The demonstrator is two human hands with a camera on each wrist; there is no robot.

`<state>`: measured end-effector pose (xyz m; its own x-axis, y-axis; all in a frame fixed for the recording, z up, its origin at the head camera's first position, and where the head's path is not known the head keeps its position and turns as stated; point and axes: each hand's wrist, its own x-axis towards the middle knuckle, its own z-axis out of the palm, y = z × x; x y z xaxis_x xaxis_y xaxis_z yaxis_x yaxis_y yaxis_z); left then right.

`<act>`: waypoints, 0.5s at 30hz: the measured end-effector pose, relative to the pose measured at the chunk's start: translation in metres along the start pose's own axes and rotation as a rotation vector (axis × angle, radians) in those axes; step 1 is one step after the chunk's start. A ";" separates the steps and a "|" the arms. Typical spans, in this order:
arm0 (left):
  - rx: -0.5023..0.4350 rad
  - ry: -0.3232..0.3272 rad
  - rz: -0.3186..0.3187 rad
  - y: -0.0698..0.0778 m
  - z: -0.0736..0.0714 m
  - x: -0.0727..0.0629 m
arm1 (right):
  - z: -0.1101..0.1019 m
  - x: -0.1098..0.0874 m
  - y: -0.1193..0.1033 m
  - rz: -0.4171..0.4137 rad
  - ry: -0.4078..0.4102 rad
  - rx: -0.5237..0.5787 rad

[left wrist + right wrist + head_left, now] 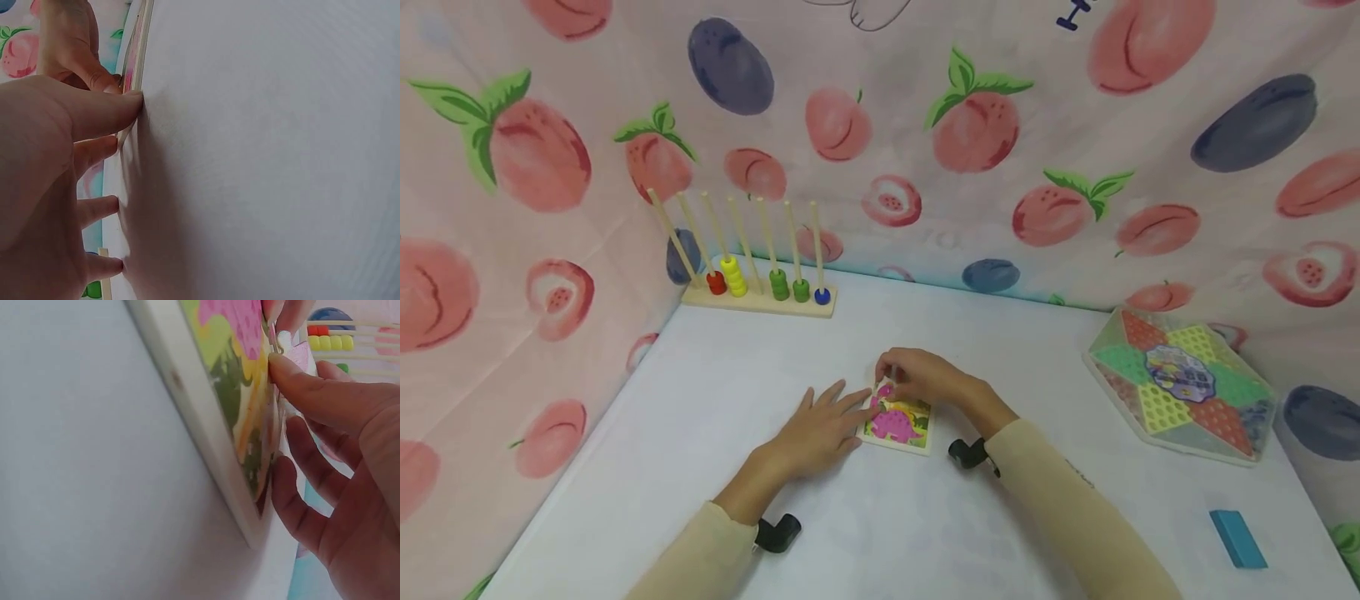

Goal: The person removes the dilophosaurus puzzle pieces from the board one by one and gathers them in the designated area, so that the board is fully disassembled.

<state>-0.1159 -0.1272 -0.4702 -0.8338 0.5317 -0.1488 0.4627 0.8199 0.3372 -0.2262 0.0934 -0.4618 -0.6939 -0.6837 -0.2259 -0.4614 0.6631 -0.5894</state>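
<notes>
A small wooden picture puzzle (898,425) with a pink dinosaur lies flat in its pale frame on the white table. My left hand (820,429) is spread at its left side, thumb and fingertips touching the edge and the tabletop. Over the far left corner, my right hand (928,375) pinches a puzzle piece (301,356) with pink on it, tilted up from the picture. Its other fingers hang bent by the puzzle's far edge in the right wrist view. The fingers partly cover the piece, so its full shape is hidden.
At the back left stands a wooden peg rack (760,305) with coloured beads on upright rods. A hexagonal Chinese checkers box (1180,375) lies at the right. Nearer the right front is a blue block (1238,539). A fruit-print cloth (925,242) hangs behind the table.
</notes>
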 end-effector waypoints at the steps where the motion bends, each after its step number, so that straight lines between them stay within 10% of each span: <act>1: -0.003 0.000 -0.003 0.000 0.001 -0.001 | 0.001 0.000 0.001 -0.002 0.005 0.009; 15: 0.053 -0.017 -0.007 0.004 -0.003 0.001 | -0.002 -0.008 0.008 -0.003 0.089 0.170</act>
<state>-0.1159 -0.1242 -0.4667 -0.8318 0.5294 -0.1668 0.4728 0.8332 0.2868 -0.2256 0.1051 -0.4628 -0.7424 -0.6508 -0.1590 -0.3687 0.5951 -0.7141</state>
